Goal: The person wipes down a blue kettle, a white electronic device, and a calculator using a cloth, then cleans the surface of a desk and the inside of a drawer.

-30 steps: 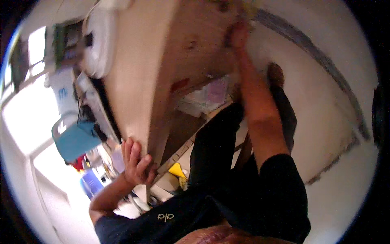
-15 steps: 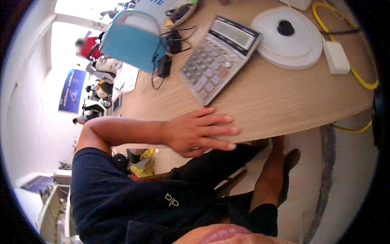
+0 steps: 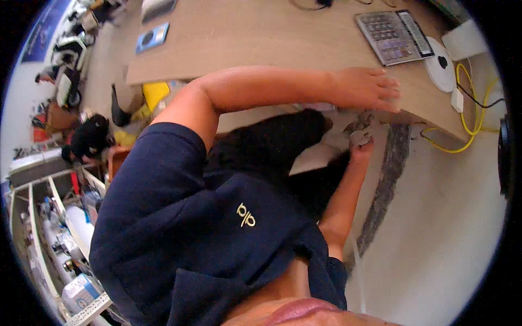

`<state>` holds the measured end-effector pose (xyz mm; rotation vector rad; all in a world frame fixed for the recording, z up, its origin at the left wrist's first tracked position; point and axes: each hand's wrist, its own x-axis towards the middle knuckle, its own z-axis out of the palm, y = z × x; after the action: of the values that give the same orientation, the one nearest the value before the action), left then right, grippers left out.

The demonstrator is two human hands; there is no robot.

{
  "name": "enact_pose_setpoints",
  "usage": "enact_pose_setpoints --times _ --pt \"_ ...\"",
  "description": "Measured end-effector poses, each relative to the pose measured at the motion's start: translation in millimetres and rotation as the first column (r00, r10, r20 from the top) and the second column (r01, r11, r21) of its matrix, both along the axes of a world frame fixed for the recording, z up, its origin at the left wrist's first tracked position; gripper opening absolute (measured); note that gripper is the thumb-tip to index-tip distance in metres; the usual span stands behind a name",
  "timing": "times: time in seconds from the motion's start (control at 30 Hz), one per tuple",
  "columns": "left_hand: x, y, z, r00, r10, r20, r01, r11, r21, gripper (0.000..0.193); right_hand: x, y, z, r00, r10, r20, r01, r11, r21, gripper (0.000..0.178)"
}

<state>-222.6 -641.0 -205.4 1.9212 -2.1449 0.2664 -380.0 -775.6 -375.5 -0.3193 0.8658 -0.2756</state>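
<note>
My left hand [image 3: 364,89] reaches across the near edge of the wooden table [image 3: 261,38], palm down, fingers apart and slightly blurred, with nothing in it. A grey calculator [image 3: 389,38] lies on the table just beyond it. Lower down, past the table's edge and near my knees, my right hand [image 3: 361,150] is closed round a crumpled, greyish thing [image 3: 359,135]. Its kind is too blurred to make out. Part of my right fingers is hidden by that thing.
Right of the calculator lie a white round disc [image 3: 439,68] with a black knob, a white adapter [image 3: 457,100] and a yellow cable [image 3: 479,106] hanging over the edge. A flat blue box [image 3: 153,38] lies far left. Shelves [image 3: 54,217] with goods stand at lower left.
The view has swung, so the calculator and white disc now appear farther right. My right hand, earlier hidden behind the table edge, now shows with the greyish thing. My left hand stays spread.
</note>
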Motion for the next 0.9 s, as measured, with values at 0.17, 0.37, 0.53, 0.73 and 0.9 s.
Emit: enact_pose_setpoints --times 0.17,0.37,0.53,0.73,0.9 --pt "-106 73 -27 0.609 -0.003 -0.794 -0.264 0.942 -0.206 0.058 -32 24 84 0.962 0.262 -0.072 -0.263 0.830 -0.492 0.046" --pt "-144 146 -40 -0.939 -0.080 -0.334 -0.194 0.925 0.327 0.079 -20 133 117 0.966 0.206 -0.158 -0.243 0.508 -0.826 0.038" --pt "-109 189 -107 -0.889 -0.455 0.045 -0.430 0.866 0.256 0.054 1 220 114 0.640 0.378 -0.669 -0.171 -0.779 -0.604 0.033" --pt "-112 266 -109 -0.610 -0.699 -0.374 -0.782 0.452 0.429 0.033 6 252 159 0.489 0.608 -0.625 -0.195 -0.622 -0.758 0.035" --pt "-56 357 -160 -0.172 -0.784 -0.597 -0.815 -0.226 0.533 0.035 24 239 204 0.743 0.556 -0.371 0.141 -0.673 -0.726 0.040"
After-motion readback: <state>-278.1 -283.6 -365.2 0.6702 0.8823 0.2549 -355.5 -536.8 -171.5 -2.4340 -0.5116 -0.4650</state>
